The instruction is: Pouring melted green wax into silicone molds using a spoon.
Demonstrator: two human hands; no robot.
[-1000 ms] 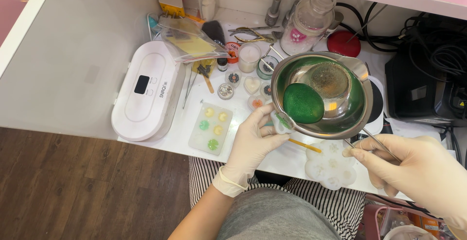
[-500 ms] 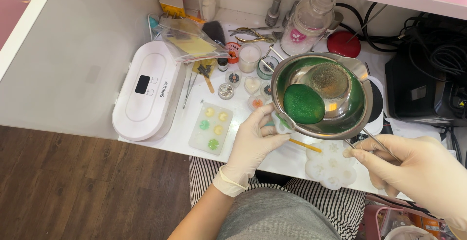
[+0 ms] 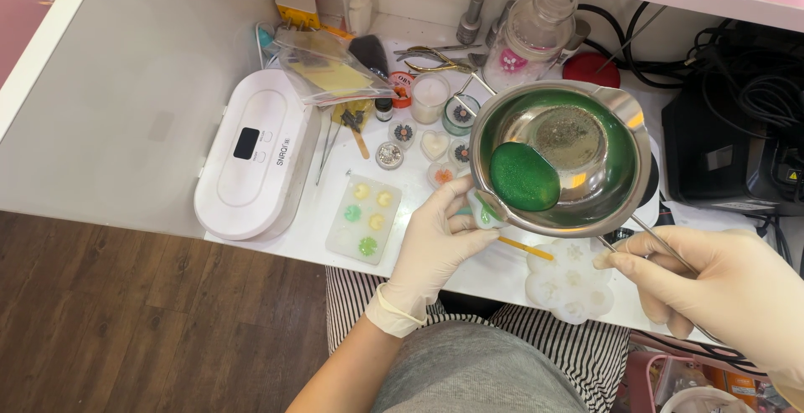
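Head view: the gloved left hand (image 3: 431, 241) pinches a small mold (image 3: 484, 212) under the tilted steel bowl (image 3: 624, 132) near the surface's front edge — the right hand (image 3: 729, 287) grips the bowl's wire handle (image 3: 662, 245).

You're at a small craft or nail-art workstation: the white table (image 3: 126, 128) carries a silicone mould (image 3: 365, 216), glitter pots (image 3: 389, 155), nippers (image 3: 435, 59), a white lamp box (image 3: 255, 157) and jars along its back edge, over wood flooring.

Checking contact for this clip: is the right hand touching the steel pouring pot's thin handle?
Touching. In the head view the gloved right hand pinches the thin handle of the steel pouring pot.
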